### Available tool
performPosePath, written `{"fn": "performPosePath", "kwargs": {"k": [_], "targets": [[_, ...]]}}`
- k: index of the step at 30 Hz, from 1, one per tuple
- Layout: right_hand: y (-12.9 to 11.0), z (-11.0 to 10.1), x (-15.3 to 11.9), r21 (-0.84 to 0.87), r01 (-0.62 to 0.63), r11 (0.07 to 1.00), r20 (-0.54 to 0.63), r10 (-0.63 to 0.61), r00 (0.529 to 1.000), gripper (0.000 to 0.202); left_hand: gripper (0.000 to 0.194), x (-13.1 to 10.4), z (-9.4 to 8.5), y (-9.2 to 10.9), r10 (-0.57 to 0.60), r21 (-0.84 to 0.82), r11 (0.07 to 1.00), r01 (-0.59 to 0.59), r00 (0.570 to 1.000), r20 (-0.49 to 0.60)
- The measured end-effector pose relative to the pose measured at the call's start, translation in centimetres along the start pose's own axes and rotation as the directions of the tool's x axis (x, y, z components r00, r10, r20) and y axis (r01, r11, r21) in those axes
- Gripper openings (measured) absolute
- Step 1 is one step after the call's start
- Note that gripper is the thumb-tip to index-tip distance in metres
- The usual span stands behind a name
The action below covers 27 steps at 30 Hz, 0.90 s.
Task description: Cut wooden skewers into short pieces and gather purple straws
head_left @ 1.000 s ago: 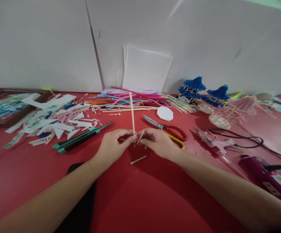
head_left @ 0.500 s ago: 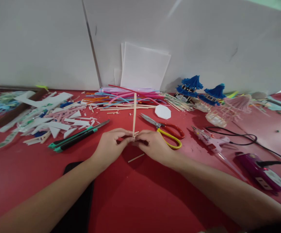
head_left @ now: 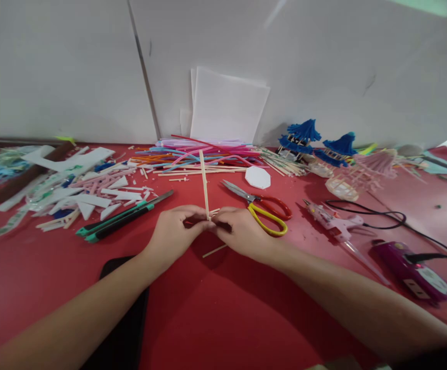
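Pale thin wooden sticks (head_left: 204,185) rise upright from between my fingertips, leaning slightly left at the top. My left hand (head_left: 175,231) pinches their lower end from the left. From the other side my right hand (head_left: 238,226) pinches at the same spot, where several short stick ends poke out; how they join is hidden by my fingers. On the red table (head_left: 200,313) just below my hands lies one loose thin stick (head_left: 214,251). Beyond my right hand are scissors (head_left: 260,205) with one red and one yellow handle, blades parted.
A green-black utility knife (head_left: 121,221) and white and pink scraps (head_left: 92,195) lie left. Colourful pipe cleaners (head_left: 208,151) and a white octagon (head_left: 257,177) are behind. At right are a glue gun (head_left: 333,221), its cord, a purple power strip (head_left: 414,272) and blue-roofed models (head_left: 302,136).
The upright sticks have tipped from nearly vertical to a slight leftward lean. Both hands keep their pinch at almost the same place.
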State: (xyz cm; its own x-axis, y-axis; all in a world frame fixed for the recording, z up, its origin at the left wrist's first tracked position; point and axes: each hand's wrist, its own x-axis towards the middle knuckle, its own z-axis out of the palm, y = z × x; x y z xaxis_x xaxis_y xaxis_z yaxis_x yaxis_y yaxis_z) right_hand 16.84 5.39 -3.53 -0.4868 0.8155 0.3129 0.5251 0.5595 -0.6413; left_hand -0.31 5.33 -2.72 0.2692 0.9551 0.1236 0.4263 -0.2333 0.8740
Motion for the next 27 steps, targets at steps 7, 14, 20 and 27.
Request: {"fn": "performPosePath", "kwargs": {"k": [7, 14, 20, 27], "targets": [[-0.3, 0.2, -0.4, 0.002, 0.035, 0.999, -0.002, -0.035, 0.999, 0.018, 0.004, 0.0, 0.1, 0.1, 0.012, -0.055, 0.998, -0.01, 0.999, 0.03], [0.1, -3.4, 0.4, -0.108, 0.023, 0.994, 0.112, -0.01, 0.994, 0.015, 0.005, -0.2, 0.2, 0.6, 0.042, 0.051, 0.998, -0.044, 0.998, 0.045], [2.6, -10.3, -1.0, -0.643, -0.224, 0.732, 0.162, 0.416, 0.895, 0.015, 0.009, -0.3, 0.4, 0.7, 0.153, 0.159, 0.974, -0.16, 0.987, 0.055], [5.2, -9.0, -2.3, -0.75, -0.299, 0.591, 0.119, 0.564, 0.817, 0.014, 0.006, -0.1, 0.4, 0.6, 0.05, 0.065, 0.996, -0.056, 0.995, 0.092]]}}
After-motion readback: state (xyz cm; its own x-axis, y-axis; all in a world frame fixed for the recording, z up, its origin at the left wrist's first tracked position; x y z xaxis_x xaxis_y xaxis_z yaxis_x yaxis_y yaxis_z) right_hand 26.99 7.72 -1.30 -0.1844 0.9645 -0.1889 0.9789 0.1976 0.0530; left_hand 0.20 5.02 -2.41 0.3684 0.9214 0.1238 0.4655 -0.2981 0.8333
